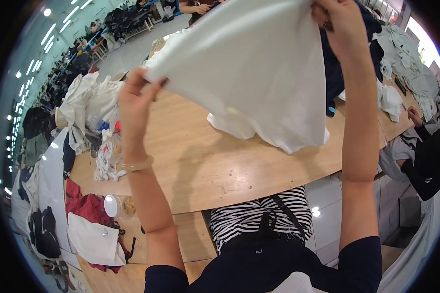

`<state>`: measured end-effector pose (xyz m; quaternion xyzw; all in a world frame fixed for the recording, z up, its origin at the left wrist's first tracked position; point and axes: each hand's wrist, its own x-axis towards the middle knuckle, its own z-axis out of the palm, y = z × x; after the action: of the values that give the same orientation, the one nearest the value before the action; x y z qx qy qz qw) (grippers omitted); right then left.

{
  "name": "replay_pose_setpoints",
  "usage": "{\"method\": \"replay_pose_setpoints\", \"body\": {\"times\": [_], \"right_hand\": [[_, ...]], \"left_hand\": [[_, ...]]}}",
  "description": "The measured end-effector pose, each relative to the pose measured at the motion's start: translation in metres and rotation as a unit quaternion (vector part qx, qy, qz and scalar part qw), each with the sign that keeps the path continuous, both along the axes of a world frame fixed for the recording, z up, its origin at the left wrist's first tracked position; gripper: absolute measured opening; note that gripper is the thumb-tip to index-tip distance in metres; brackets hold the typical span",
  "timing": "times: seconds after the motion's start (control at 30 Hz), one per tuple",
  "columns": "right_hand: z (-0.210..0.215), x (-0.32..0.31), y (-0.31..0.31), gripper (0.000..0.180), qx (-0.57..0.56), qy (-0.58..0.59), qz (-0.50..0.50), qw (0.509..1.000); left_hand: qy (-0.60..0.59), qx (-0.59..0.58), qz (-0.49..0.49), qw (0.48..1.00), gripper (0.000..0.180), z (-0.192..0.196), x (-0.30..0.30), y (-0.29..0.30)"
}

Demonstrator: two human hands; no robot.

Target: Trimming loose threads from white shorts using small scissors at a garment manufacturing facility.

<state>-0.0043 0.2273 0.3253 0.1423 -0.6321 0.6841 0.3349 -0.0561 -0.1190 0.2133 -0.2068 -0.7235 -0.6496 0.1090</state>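
Note:
A white piece of fabric [259,63] is stretched up in front of me, raised over the wooden table [205,180]. At its left corner my left hand [133,102] pinches the edge between thumb and fingers. My right hand [348,36] is higher, closed on the fabric's upper right corner. The cloth's lower edge hangs in loose folds close to the tabletop; whether it touches cannot be told. Behind the cloth, much of the far table is hidden.
To the left lie heaped white garments [83,105], red cloth [85,200], a flat white piece [95,239] and a clear jar with a white lid [113,206]. Dark navy fabric [333,73] and a pale pile [408,58] lie at right, near a seated co-worker [428,163].

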Motion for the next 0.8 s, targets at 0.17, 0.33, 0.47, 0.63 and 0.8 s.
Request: {"method": "replay_pose_setpoints", "body": {"times": [0.17,0.33,0.47,0.63,0.8], "right_hand": [[-0.038,0.041,0.055,0.001,0.034,0.027,-0.001,0.999],[-0.206,0.099,0.093,0.007,0.165,-0.200,-0.003,0.966],[-0.274,0.140,0.083,0.022,0.243,-0.346,-0.148,0.894],[-0.258,0.148,0.021,0.025,0.244,-0.319,-0.109,0.909],[-0.280,0.137,-0.042,0.029,0.603,-0.192,-0.040,0.773]], "left_hand": [[0.207,0.104,0.002,0.973,0.015,0.018,0.030,0.046],[0.129,-0.156,-0.011,0.979,0.020,-0.125,0.068,0.065],[-0.007,-0.149,0.059,0.987,0.022,-0.190,0.111,0.075],[-0.274,0.052,0.066,0.958,0.015,-0.213,0.165,0.071],[-0.483,0.245,-0.055,0.839,0.024,-0.221,0.180,0.104]]}}
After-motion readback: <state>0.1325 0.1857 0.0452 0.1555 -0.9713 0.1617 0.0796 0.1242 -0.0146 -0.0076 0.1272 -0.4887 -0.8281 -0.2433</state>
